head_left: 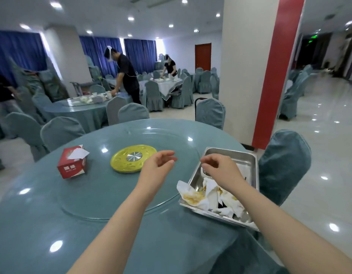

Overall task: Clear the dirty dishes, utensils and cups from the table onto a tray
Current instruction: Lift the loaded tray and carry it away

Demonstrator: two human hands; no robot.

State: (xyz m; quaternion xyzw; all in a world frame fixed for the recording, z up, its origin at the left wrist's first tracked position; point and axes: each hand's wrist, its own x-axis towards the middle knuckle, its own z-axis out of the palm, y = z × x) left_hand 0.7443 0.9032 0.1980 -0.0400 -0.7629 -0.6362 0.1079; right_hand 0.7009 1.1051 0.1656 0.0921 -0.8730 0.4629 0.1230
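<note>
A steel tray [252, 165] sits at the right edge of the round teal table [52, 224]. Crumpled, stained white napkins [208, 196] fill its near half, and one hangs over its left rim. A white dish [204, 172] shows partly under my right hand [220, 171], which hovers over the tray with loosely curled fingers and holds nothing that I can see. My left hand [158, 166] floats above the glass turntable [104, 194], left of the tray, fingers relaxed and empty.
A red tissue box [72, 164] stands on the turntable at the left, and a gold hub disc [133, 158] lies at its centre. Covered chairs [283, 167] ring the table. Other people work at far tables. A pillar [250, 66] rises behind right.
</note>
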